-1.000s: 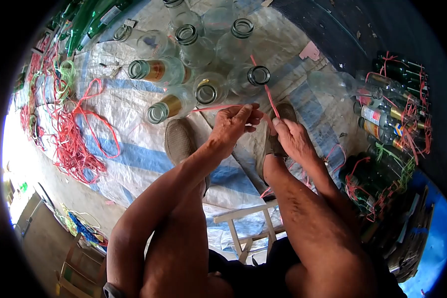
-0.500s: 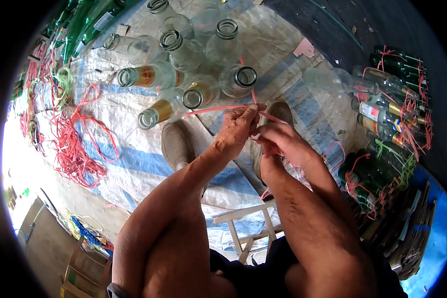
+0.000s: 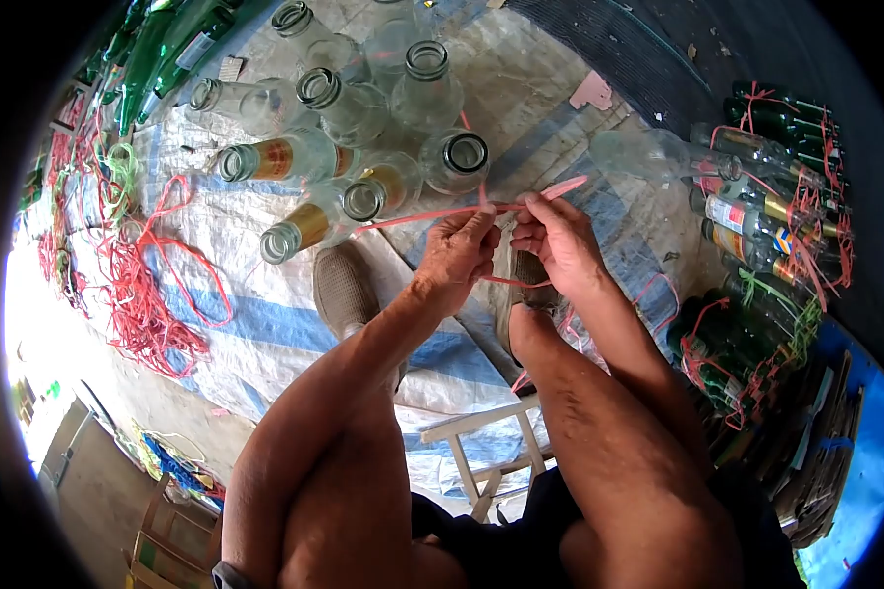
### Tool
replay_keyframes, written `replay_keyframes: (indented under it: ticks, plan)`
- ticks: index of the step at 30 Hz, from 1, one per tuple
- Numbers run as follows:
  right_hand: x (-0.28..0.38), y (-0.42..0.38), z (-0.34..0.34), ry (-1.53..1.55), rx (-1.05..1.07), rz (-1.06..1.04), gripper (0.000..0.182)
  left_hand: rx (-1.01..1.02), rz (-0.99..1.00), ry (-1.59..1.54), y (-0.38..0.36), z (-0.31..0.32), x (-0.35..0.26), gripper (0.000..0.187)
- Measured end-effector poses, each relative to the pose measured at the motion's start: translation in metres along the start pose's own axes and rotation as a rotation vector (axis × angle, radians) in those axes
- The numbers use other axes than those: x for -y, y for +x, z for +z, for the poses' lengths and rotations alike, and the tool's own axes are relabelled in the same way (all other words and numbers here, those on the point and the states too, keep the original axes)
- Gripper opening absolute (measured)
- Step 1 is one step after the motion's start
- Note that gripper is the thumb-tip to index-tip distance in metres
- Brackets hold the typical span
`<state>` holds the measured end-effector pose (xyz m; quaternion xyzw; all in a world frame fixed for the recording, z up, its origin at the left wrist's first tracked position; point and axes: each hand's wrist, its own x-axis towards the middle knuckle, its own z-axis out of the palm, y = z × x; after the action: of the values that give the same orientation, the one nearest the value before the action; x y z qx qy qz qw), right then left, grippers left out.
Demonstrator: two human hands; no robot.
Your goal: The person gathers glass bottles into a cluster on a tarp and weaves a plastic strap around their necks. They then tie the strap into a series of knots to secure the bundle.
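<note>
A pink plastic strap point(image 3: 417, 216) runs along the near side of a cluster of clear glass bottles point(image 3: 349, 108) standing on the sheet. My left hand point(image 3: 459, 248) is closed on the strap, thumb and forefinger pinching it just in front of the nearest bottle point(image 3: 455, 163). Right beside it, my right hand point(image 3: 558, 240) pinches the strap between thumb and forefinger, and a folded end sticks out above the fingertips. Another length of strap hangs in a curve below both hands. Gold labels show on some of the bottles.
A heap of pink strapping point(image 3: 147, 304) lies at left. Green bottles point(image 3: 172, 59) lie at upper left. Strapped bundles of clear bottles point(image 3: 756, 211) and green bottles point(image 3: 727, 353) lie at right. A wooden stool point(image 3: 486, 447) stands between my legs; my shoes rest on the striped sheet point(image 3: 265, 324).
My right hand has moved up and opened out from its bent position over the strap; a folded strap end now stands above its fingers. The left hand stays pinched near the same spot.
</note>
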<state>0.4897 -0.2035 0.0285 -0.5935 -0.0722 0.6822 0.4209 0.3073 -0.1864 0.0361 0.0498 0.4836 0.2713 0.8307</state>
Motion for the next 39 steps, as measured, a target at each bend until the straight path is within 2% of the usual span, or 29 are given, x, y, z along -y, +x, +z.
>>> replay_keyframes:
  ticks: [7,13,16,25,39]
  plan:
    - [-0.002,-0.001,-0.008,0.056,-0.029,0.031,0.023,-0.073,0.015,-0.005,0.006,-0.015,-0.004,0.029]
    - [-0.003,0.003,-0.012,0.090,-0.050,0.033,0.022,-0.072,-0.027,-0.140,0.001,-0.014,-0.007,0.019]
    - [-0.001,0.005,-0.012,0.096,-0.053,0.037,0.021,-0.088,0.038,-0.126,0.003,-0.018,-0.004,0.017]
    - [0.001,0.004,-0.011,0.096,-0.049,0.035,0.021,-0.015,0.151,-0.082,0.003,-0.023,0.001,0.011]
    - [0.001,0.003,-0.009,0.078,-0.039,0.008,0.023,0.014,0.128,-0.021,0.010,-0.035,0.002,0.007]
